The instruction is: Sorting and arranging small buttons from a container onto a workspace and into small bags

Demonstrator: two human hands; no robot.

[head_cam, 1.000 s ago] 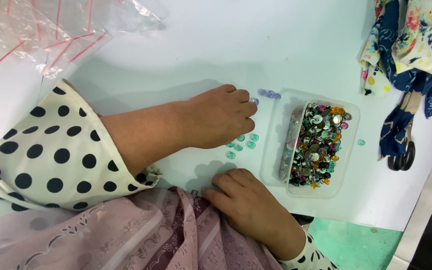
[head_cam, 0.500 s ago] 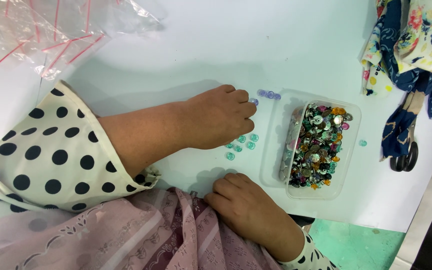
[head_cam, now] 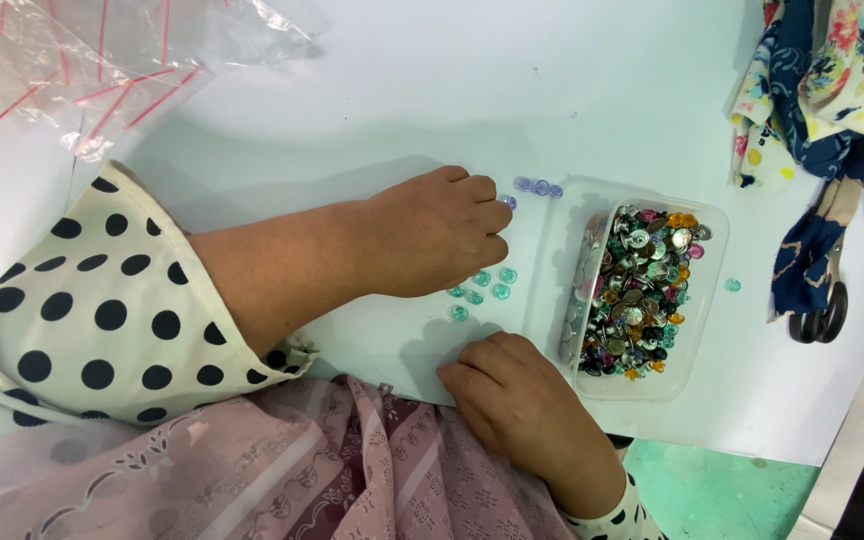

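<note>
A: Where's the left hand (head_cam: 432,235)?
B: On the white bench (head_cam: 402,90), just left of the clear tray (head_cam: 712,300) of mixed gems. Its fingers are curled together by the purple beads (head_cam: 537,187) at the tray's upper left corner; whether the grip pinches one, I cannot tell.
A: And the right hand (head_cam: 522,400)?
B: Below the tray's lower left corner, fingers curled in, resting at the bench edge; I cannot tell if it holds anything.
A: The teal beads (head_cam: 482,285)?
B: Loose on the bench just left of the tray, between both hands
</note>
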